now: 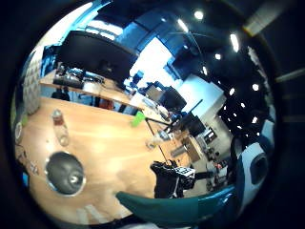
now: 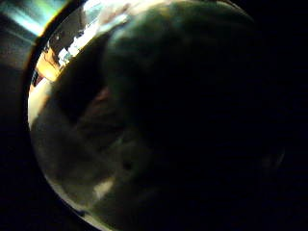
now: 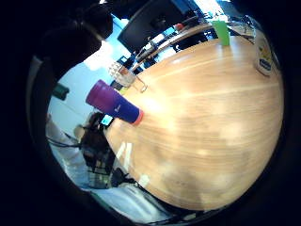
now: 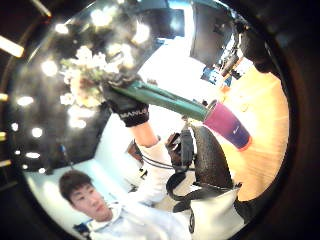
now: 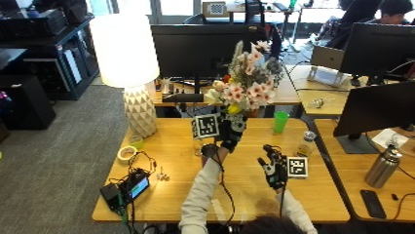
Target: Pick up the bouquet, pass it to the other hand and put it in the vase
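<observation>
My left hand (image 5: 229, 135) holds the bouquet (image 5: 250, 85) upright above the middle of the wooden table (image 5: 168, 195), fingers curled round its stem bundle just under the pink and white flowers. In the right thumb side view the left hand (image 4: 126, 107) grips the stems (image 4: 165, 97), whose lower end meets the mouth of the vase (image 4: 227, 125); how deep they sit I cannot tell. The vase (image 3: 115, 106) stands on the table. My right hand (image 5: 273, 168) hovers to the right of it with fingers spread, holding nothing.
A white lamp (image 5: 126, 58) stands at the table's back left and a dark monitor (image 5: 201, 48) behind the bouquet. A green cup (image 5: 280, 122) and a small bottle (image 5: 306, 143) sit to the right. A tape roll (image 5: 127, 153) and a cabled device (image 5: 126, 190) lie at the left.
</observation>
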Tool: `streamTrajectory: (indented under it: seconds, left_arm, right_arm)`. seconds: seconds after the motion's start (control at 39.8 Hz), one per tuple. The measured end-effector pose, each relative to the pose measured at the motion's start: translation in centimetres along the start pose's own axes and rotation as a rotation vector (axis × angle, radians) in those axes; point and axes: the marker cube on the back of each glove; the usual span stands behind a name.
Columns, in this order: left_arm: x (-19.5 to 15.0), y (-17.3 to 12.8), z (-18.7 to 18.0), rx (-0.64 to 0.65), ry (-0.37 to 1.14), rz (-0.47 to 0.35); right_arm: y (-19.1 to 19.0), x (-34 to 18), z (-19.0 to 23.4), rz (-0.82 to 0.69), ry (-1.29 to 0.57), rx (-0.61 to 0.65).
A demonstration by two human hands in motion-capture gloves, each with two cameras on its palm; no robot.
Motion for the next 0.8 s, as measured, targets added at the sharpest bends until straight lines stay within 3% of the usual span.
streamTrajectory:
  seconds: [0.15,0.2,0.25,0.3,0.43,0.6,0.7,0.8]
  left_arm:
    - [0.3,-3.3,-3.7,0.109,-0.063,0.025]
    - [-0.1,-3.9,-4.5,0.130,-0.068,0.036]
    - [-0.7,-4.6,-5.3,0.153,-0.076,0.043]
    - [-1.2,-5.0,-6.1,0.176,-0.096,0.032]
    - [-3.3,-5.5,-7.4,0.204,-0.114,-0.018]
    - [-7.2,-4.8,-7.8,0.198,-0.097,-0.043]
    - [-11.6,-2.3,-7.9,0.060,-0.111,-0.091]
    - [-17.6,3.2,-9.0,-0.306,-0.089,-0.171]
  right_arm:
    - [-1.8,0.6,-2.6,0.069,-0.041,-0.038]
    - [-2.8,0.8,-3.3,-0.027,-0.016,-0.044]
    - [-4.3,1.1,-4.2,-0.229,0.043,-0.045]
    - [-5.2,1.1,-4.9,-0.282,0.069,-0.043]
    - [-4.7,0.9,-5.6,0.118,0.021,-0.032]
    - [-4.4,0.5,-5.8,0.247,0.006,-0.008]
    - [-4.0,0.2,-5.6,0.286,-0.006,-0.007]
    - [-3.9,1.1,-5.6,0.285,-0.004,-0.029]
